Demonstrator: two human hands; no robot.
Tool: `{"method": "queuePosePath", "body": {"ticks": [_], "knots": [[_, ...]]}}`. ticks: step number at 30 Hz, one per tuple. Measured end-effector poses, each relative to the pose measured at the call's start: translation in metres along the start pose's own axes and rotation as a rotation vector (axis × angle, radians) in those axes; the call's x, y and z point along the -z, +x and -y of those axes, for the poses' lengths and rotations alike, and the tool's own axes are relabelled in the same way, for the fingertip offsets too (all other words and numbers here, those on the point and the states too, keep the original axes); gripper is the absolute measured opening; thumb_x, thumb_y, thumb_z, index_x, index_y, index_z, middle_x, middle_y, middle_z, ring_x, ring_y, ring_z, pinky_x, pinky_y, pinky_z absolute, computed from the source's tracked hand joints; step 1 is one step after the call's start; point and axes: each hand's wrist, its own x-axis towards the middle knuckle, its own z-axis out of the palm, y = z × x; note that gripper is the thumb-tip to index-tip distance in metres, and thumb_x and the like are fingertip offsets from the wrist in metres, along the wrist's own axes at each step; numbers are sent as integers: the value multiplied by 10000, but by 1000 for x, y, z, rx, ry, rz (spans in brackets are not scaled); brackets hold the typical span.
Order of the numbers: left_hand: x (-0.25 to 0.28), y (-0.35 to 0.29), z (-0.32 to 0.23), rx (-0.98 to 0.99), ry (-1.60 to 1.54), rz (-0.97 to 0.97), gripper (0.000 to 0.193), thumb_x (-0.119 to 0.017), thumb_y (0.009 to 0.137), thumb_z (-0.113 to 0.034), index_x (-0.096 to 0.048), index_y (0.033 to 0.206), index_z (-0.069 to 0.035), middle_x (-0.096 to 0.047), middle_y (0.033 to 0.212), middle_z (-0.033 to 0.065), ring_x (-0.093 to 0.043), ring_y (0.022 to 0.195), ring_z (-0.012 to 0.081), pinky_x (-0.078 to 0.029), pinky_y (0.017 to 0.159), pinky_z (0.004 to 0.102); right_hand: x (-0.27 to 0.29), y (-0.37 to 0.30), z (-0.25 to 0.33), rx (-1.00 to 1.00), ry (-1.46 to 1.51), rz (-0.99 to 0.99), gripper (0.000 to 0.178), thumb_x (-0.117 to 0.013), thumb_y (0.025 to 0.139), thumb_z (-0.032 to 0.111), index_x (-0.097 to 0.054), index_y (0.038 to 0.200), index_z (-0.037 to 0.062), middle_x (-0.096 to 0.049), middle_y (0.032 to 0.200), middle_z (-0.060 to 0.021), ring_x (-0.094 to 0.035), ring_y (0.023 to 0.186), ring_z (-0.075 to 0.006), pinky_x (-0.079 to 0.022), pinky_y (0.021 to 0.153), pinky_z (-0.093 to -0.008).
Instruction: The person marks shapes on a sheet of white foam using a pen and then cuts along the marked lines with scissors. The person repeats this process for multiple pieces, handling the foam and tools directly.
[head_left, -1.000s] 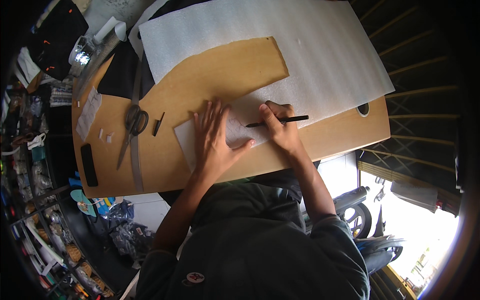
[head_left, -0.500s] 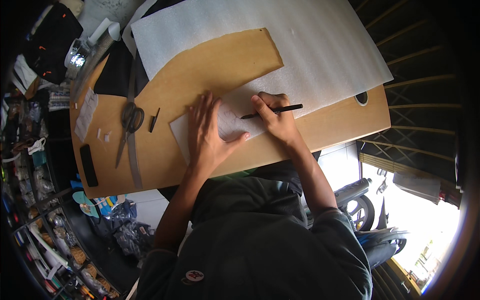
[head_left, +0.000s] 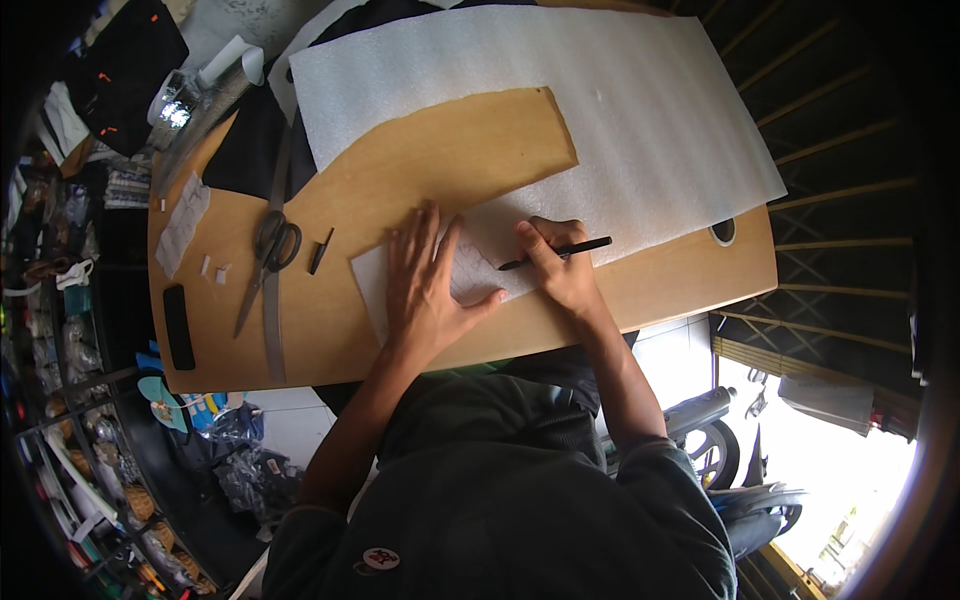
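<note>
My left hand [head_left: 430, 295] lies flat with fingers spread, pressing a pale sheet [head_left: 475, 272] with faint drawn lines against the table. My right hand [head_left: 562, 272] pinches a black pen [head_left: 588, 246], its tip touching the sheet just right of my left fingers. A large white foam sheet [head_left: 660, 110] with a curved cut-out spreads beyond both hands; where it meets the pale sheet is hard to tell. Left of my left hand lies a black pen cap [head_left: 321, 252]. Farther left are dark-handled scissors [head_left: 277, 243], their blades pointing toward me, beside a long metal ruler [head_left: 273, 335].
The wooden table [head_left: 660, 280] has a round hole at its right. On its left are a torn paper scrap [head_left: 183, 228], small white bits and a dark slot [head_left: 177, 325]. Black fabric [head_left: 240, 155] lies at the far left. Crowded shelves [head_left: 75, 400] stand left; a motorbike wheel [head_left: 715, 452] shows right.
The whole view has shifted, so the table appears lower in the picture. My left hand stays flat on the sheet and the pen tip stays on it, with little movement.
</note>
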Motion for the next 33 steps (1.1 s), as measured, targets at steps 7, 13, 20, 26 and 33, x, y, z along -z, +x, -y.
{"method": "queuePosePath", "body": {"ticks": [7,13,20,26,33], "knots": [[0,0,0,5,-31,0,963,-865,682,-438,-457,1447,-19,-335,1577,260,-316,1474,407,-227,1177,646,2,-1,-1,-11,-9,10,409,-593,1009,210,-583,687,-42,-519,534,-119,-415,498,-152,-351,506,-356],[-1,-1,1,-10,-31,-21,960,-860,684,-443,-457,1445,-18,-348,1570,262,-333,1463,415,-228,1177,645,0,-1,-2,-15,-20,-6,404,-592,1008,210,-592,695,-47,-541,544,-135,-443,498,-155,-365,511,-358],[0,0,1,-9,-22,-14,965,-860,684,-443,-452,1448,-18,-351,1569,263,-338,1459,423,-230,1172,650,0,-2,2,-54,-76,-43,403,-586,1009,221,-593,717,-57,-564,559,-149,-472,511,-175,-392,524,-370],[-1,0,2,-15,-23,-14,968,-860,686,-442,-447,1451,-16,-348,1572,262,-335,1462,422,-235,1171,653,-3,-3,5,-79,-76,-128,468,-530,1032,273,-574,677,-29,-557,566,-107,-497,521,-187,-383,550,-356],[-1,-1,2,-13,-14,-6,966,-857,689,-442,-446,1453,-18,-340,1580,254,-328,1470,411,-230,1175,649,-3,-4,4,-104,-92,-200,468,-524,1038,272,-556,682,-29,-525,564,-86,-464,542,-157,-366,552,-354]]}}
